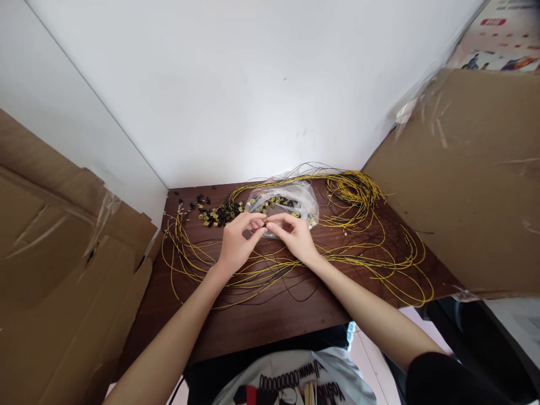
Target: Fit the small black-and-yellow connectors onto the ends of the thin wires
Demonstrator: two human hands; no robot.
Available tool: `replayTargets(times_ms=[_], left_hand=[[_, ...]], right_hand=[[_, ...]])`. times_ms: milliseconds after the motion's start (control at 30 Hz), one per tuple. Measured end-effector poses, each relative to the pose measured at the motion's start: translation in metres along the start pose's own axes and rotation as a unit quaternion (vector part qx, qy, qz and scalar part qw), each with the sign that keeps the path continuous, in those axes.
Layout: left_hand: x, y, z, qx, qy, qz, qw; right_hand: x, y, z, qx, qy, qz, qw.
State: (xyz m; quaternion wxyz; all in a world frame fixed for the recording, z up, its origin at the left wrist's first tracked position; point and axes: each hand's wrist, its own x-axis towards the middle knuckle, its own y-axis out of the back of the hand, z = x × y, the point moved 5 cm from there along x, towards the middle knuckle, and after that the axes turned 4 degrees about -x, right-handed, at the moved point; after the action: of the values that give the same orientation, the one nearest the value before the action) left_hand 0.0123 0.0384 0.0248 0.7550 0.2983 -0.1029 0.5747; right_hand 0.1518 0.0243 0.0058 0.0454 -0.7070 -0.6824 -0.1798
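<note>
My left hand (pixel 241 239) and my right hand (pixel 293 233) meet fingertip to fingertip over the middle of the brown table. Each is closed in a pinch on something small between them, too small to make out. Just behind my hands lies a clear plastic bag (pixel 310 197) with small yellow and black parts in it. A pile of yellow and black parts (pixel 217 215) sits to the left of the bag. Long yellow and black wires (pixel 350 257) run across the table beneath my wrists.
A coil of yellow wire (pixel 356 191) lies at the back right. Small black pieces (pixel 202 199) are scattered at the back left. Cardboard sheets stand on the left (pixel 63 270) and right (pixel 472 185), and a white wall (pixel 232 101) rises behind the brown table (pixel 261 332).
</note>
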Motion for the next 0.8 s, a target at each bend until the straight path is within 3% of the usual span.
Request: replayTargets(times_ms=[333,533,800], left_hand=[[-0.0058,-0.0018,0.0083,0.127,-0.105,-0.012,0.986],[-0.0086,-0.0047,0.0089,0.167,-0.133,-0.029,0.976],[-0.0079,-0.0053,0.0098,0.183,-0.159,-0.039,0.969]], right_hand=[[-0.0042,-0.0045,-0.0068,-0.071,0.023,-0.022,0.997],[-0.0034,-0.0089,-0.0079,-0.088,0.043,-0.065,0.993],[-0.0021,-0.0056,-0.0017,-0.075,0.019,-0.045,0.996]])
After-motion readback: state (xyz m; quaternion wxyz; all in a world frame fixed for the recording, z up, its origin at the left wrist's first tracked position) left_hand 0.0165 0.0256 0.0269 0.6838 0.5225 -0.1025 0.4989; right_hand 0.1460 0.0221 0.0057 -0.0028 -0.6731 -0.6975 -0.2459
